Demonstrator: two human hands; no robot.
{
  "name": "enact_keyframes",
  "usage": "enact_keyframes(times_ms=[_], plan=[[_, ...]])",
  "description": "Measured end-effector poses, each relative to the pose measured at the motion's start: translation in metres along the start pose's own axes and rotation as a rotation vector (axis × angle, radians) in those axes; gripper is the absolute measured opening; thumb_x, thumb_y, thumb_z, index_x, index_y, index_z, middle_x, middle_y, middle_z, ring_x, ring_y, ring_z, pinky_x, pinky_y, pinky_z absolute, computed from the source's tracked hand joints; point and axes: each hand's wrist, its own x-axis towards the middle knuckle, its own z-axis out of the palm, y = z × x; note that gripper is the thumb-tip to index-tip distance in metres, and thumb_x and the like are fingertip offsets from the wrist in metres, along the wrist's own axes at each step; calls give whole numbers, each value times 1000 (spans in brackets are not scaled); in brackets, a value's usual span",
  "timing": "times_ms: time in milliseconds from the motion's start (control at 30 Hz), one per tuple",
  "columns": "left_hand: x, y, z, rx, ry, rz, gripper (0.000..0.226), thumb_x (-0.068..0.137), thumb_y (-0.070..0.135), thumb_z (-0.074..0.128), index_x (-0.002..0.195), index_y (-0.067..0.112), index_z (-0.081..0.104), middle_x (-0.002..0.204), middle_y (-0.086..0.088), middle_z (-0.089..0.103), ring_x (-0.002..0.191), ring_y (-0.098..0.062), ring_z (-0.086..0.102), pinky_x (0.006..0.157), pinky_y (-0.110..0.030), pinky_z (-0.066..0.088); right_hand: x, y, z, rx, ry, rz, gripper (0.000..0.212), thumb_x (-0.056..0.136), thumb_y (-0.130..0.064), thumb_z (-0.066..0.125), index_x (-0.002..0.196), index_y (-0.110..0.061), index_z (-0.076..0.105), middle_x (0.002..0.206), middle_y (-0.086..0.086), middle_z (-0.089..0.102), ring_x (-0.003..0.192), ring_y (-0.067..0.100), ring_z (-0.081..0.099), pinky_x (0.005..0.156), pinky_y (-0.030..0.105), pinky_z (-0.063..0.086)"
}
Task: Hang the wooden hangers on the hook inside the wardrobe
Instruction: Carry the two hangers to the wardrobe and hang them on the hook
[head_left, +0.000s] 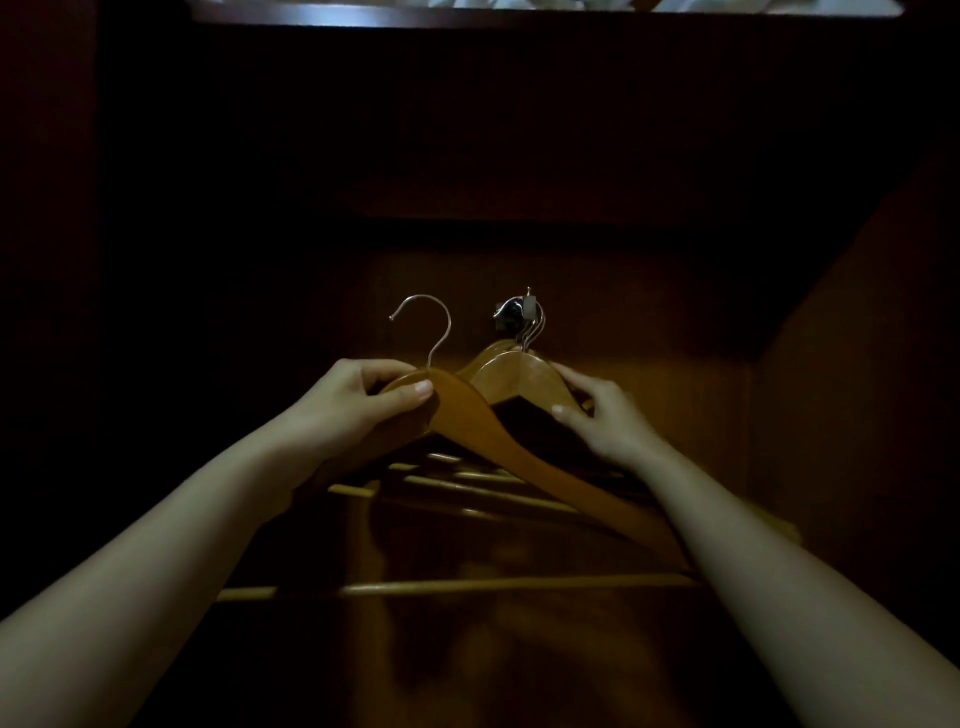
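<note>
My left hand (358, 402) grips a wooden hanger (498, 447) near its neck, thumb on the front face. Its metal hook (423, 325) stands free in the air, to the left of the wardrobe hook (511, 314) on the back panel. Several wooden hangers (519, 376) hang from that wardrobe hook, their wire hooks bunched over it. My right hand (605, 421) pinches the right shoulder of the front hung hanger between thumb and fingers. The held hanger's right arm runs down under my right forearm.
The wardrobe is dark, with brown wooden side walls (841, 364) and back panel. A shelf edge (467, 13) with white cloth lies overhead. The hangers' lower bars (493, 587) cross the space below my hands.
</note>
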Motion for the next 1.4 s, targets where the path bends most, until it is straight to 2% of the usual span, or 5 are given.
enact_keyframes(times_ms=[633, 967, 1200, 1300, 1400], plan=[[5, -14, 30, -46, -148, -19, 20, 90, 30, 54, 99, 20, 68, 94, -3, 69, 82, -13, 66, 65, -19, 52, -46, 16, -9, -356, 35, -94, 78, 90, -21, 56, 146, -40, 6, 126, 6, 47, 116, 25, 48, 97, 41, 44], [21, 7, 32, -101, -97, 44, 21, 90, 33, 53, 103, 25, 66, 93, 1, 69, 83, -12, 67, 71, -23, 52, -70, -40, -39, -125, -21, -245, 51, 88, -37, 56, 137, -31, 41, 127, -10, 45, 109, 12, 50, 91, 33, 47], [48, 39, 43, -112, -111, 60, 28, 92, 34, 51, 111, 18, 63, 96, -5, 69, 87, -18, 67, 72, -23, 53, -76, -53, -47, -430, 249, -383, 70, 86, -27, 62, 144, -38, 25, 121, -7, 48, 96, 12, 55, 77, 33, 52], [54, 34, 55, 200, 99, 213, 33, 93, 34, 50, 121, 16, 55, 109, -2, 60, 91, -10, 58, 71, -11, 47, -64, -45, -48, -403, 232, -328, 66, 88, -26, 59, 144, -37, 24, 123, -7, 47, 96, 12, 55, 81, 34, 52], [55, 11, 55, 551, 49, 232, 65, 85, 42, 61, 139, 21, 33, 134, -3, 46, 118, -19, 49, 95, -33, 46, -55, -36, -45, -370, 219, -282, 65, 89, -25, 59, 144, -35, 25, 122, -6, 47, 101, 15, 55, 85, 37, 51]])
